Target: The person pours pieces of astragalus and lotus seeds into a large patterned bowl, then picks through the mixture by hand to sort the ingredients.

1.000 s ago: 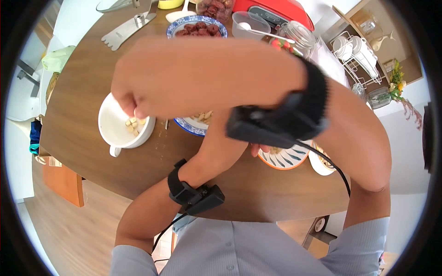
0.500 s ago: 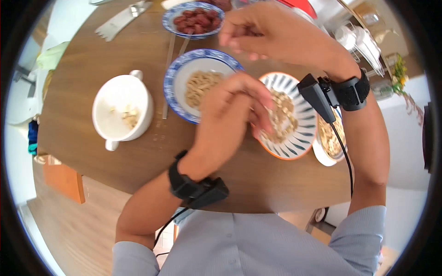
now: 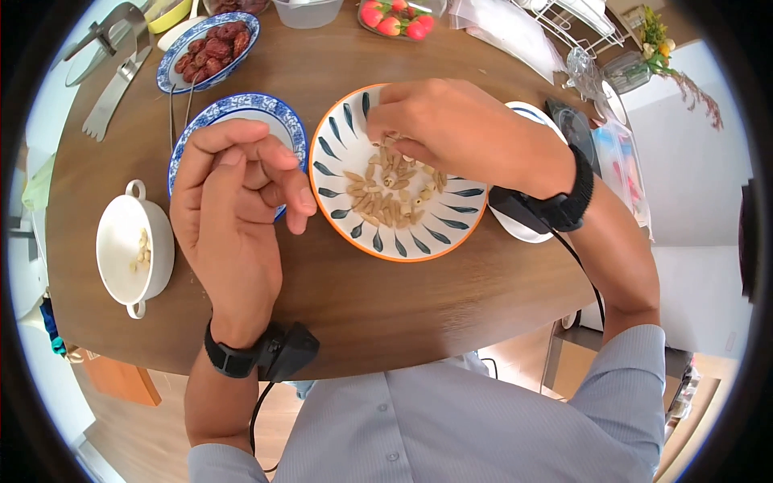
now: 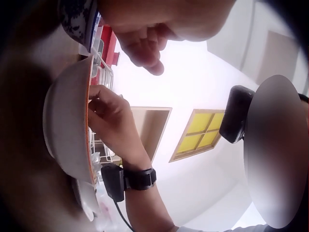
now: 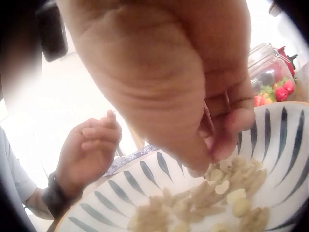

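My right hand (image 3: pixel 451 129) reaches down into an orange-rimmed plate (image 3: pixel 328 205) with dark leaf-shaped strokes. Thumb and fingertips come close together right at a pile of tan oblong pieces (image 3: pixel 386 205) mixed with pale round seeds (image 5: pixel 240 205). I cannot tell whether a piece is between the fingertips. Left of the plate, my left hand (image 3: pixel 233 193) hangs in the air, palm up, fingers loosely curled and nothing visible in them. It covers part of a blue-and-white bowl (image 3: pixel 250 101). A white two-handled bowl (image 3: pixel 113 229) with a few pale pieces stands at the left.
Behind stand a patterned dish (image 3: pixel 171 52) of dried red dates (image 3: pixel 217 52), a clear plastic tub (image 3: pixel 310 12) and a jar of strawberry-like red fruit (image 3: pixel 394 18). Thin metal sticks (image 3: pixel 171 129) lean by the dates. A serrated metal tool (image 3: pixel 109 101) lies far left. Another white dish (image 3: pixel 523 229) sits under my right forearm.
My right hand has swung from above the white two-handled bowl rightward and down into the striped plate. My left hand has moved left off the plate's edge and turned palm up.
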The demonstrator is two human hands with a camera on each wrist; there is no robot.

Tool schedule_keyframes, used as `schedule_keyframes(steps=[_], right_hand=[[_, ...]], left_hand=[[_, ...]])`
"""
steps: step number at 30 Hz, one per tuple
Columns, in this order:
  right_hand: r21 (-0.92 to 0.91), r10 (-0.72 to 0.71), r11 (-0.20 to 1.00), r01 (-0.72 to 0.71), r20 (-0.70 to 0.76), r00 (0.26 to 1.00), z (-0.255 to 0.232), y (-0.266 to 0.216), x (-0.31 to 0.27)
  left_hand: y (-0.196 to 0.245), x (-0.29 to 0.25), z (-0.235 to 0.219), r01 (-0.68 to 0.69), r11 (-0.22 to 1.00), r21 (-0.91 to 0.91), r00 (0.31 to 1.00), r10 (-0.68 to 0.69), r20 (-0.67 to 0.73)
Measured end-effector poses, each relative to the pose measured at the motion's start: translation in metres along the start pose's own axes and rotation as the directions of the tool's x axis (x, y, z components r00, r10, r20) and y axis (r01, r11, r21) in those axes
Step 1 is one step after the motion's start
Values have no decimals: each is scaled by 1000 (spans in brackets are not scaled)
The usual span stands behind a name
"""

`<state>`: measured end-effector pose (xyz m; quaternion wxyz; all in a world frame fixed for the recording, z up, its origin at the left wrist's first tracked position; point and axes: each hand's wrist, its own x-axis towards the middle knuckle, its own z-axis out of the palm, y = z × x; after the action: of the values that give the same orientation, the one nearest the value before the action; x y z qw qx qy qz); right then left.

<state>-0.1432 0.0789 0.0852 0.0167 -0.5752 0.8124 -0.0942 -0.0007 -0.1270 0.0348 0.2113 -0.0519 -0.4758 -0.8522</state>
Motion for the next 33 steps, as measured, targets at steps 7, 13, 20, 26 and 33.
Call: schedule_keyframes(steps=[7,13,20,26,33], right_hand=[[-144,-104,983,111,59,993,13,-6,19],[-70,-35,997,38,39,999,6,-5,15],[43,6,999,-12,144,990,-16,-2,0],[125,-37,992,10,219,975,0,-15,-7],[23,-106,994,104,189,976,0,-22,-7]], left_hand=[[2,2,-1,2,1000,11,1000,-1,-18],[0,1,-2,6,999,47,1000,-5,-4],[0,1,-5,-5,999,47,1000,5,8],[0,2,-4,2,1000,-10,1000,-2,11],[3,2,-2,2,1000,-16,1000,-2,11]])
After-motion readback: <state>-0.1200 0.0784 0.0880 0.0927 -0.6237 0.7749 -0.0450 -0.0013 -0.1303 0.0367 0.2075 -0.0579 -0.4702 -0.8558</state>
